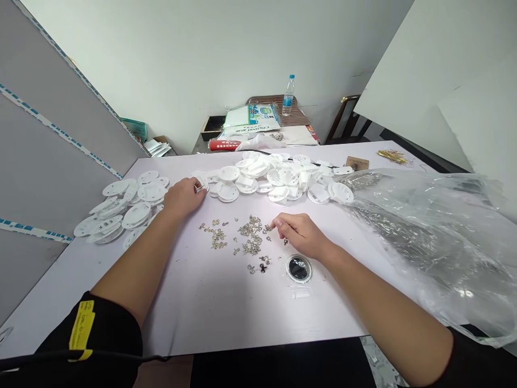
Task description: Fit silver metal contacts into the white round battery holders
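My left hand (183, 196) reaches to the near end of a long heap of white plastic discs (278, 175) and its fingers are closed on one white disc (201, 180). My right hand (297, 231) rests on the white table (210, 302), fingers pinched at the right edge of a scatter of small metal clips (248, 240); what it pinches is too small to name. A second pile of white discs (125, 207) lies to the left of my left hand.
A round black-centred part (299, 268) lies near my right wrist. A big clear plastic bag (436, 237) covers the table's right side. A grey panel (44, 161) stands along the left. Behind are a water bottle (288, 96), papers and a wooden chair.
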### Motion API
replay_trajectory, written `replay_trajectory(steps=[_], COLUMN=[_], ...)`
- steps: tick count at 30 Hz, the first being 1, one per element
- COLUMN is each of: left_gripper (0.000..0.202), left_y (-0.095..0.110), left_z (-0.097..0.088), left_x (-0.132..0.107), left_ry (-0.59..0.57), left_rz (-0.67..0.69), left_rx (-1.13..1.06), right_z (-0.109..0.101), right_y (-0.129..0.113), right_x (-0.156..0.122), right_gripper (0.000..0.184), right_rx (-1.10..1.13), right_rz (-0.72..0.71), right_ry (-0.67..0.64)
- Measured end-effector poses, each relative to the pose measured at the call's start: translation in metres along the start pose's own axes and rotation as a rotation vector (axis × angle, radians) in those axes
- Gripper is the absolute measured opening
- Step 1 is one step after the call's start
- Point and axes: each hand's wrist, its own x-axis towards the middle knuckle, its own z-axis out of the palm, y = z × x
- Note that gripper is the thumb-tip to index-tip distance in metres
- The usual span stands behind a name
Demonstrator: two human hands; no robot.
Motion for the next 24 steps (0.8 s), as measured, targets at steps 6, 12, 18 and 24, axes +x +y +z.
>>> replay_trajectory(steps=[6, 12, 18, 24], left_gripper=[0.037, 0.031, 0.028, 0.038], left_y=[0.002, 0.0, -0.001, -0.001], left_z=[0.002, 0.004, -0.002, -0.004], left_x=[0.006, 0.007, 0.007, 0.015], left_ry=[0.0, 0.055, 0.056, -0.019], left_rz=[-0.018, 0.047, 0.075, 0.042], left_rx=[-0.027, 0.036, 0.053, 0.054], right_z=[0.0, 0.0, 0.0, 0.0], right_y=[0.0, -0.002, 0.0, 0.0], right_x=[0.0, 0.0, 0.0, 0.001], right_gripper=[0.046, 0.046, 0.045, 0.046], right_rx=[-0.013, -0.02, -0.016, -0.011], right_rz=[-0.007, -0.01, -0.012, -0.011], right_ry=[0.005, 0.012, 0.005, 0.011])
